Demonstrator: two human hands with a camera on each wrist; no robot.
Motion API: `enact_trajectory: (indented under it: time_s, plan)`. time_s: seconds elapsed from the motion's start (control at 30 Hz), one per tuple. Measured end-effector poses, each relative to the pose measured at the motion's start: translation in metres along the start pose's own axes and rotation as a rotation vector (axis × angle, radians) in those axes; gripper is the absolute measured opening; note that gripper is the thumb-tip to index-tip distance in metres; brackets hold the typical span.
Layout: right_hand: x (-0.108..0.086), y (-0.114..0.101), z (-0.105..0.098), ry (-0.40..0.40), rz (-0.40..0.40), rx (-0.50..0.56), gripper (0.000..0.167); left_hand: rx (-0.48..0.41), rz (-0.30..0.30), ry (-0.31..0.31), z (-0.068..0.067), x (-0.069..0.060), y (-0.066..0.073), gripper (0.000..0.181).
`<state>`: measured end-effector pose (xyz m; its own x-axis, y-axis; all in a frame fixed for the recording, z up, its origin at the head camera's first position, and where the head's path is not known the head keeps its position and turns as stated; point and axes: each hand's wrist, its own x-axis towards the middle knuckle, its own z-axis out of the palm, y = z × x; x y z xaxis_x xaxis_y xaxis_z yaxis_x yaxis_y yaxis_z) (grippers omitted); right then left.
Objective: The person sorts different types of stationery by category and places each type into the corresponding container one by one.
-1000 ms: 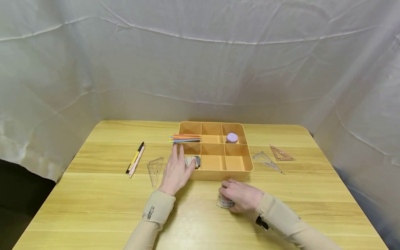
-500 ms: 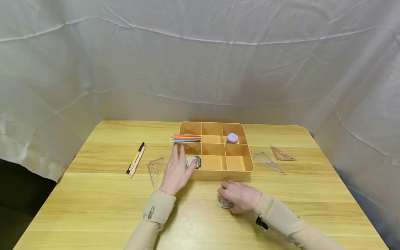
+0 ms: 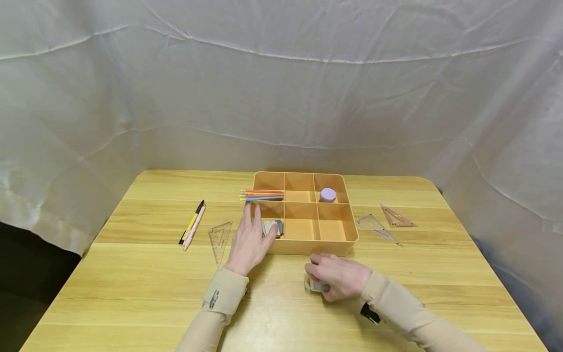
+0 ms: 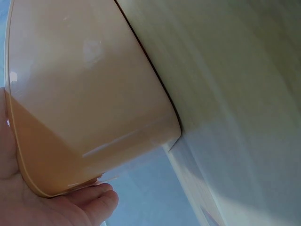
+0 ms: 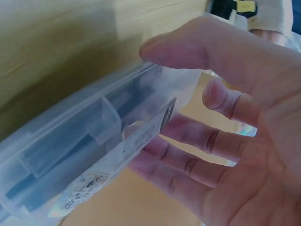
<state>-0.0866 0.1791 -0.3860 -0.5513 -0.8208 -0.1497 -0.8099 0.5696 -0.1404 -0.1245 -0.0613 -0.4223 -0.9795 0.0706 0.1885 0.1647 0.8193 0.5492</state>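
Note:
A tan organizer box (image 3: 308, 247) with several compartments stands mid-table. At its front left corner my left hand (image 3: 248, 244) holds on, fingers along the outer left side and thumb over the front rim. In the left wrist view, the fingers (image 4: 101, 207) bend round the box's corner beside its smooth front wall (image 4: 94, 94). My right hand (image 3: 340, 276) grips a small clear plastic case (image 3: 317, 285) just in front of the organizer. Seen from the right wrist, the case (image 5: 108, 127) carries a printed white label, with dark blue shapes showing through; its exact contents cannot be made out.
Colored pencils (image 3: 261, 195) stick out over the organizer's left rim. White and grey pieces (image 3: 272, 228) lie in its front left compartment, a lilac round item (image 3: 327, 194) in the back right. Pens (image 3: 192, 225) and a set square (image 3: 219, 240) lie left, two set squares (image 3: 397, 217) right.
My right hand has shifted very slightly left with the clear case, whose angle has changed a little. The left hand stays at the organizer's corner.

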Motion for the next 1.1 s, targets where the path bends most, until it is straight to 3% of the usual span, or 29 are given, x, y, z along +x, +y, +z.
enact_trajectory:
  time_s: [0.53, 1.1]
  plan:
    - [-0.010, 0.009, -0.039, 0.209, -0.128, 0.167, 0.039, -0.001, -0.001, 0.001, 0.001, 0.000, -0.001, 0.080]
    - [-0.012, 0.029, -0.098, 0.322, -0.134, 0.206, 0.034, 0.005, 0.000, 0.006, 0.002, 0.002, -0.002, 0.079]
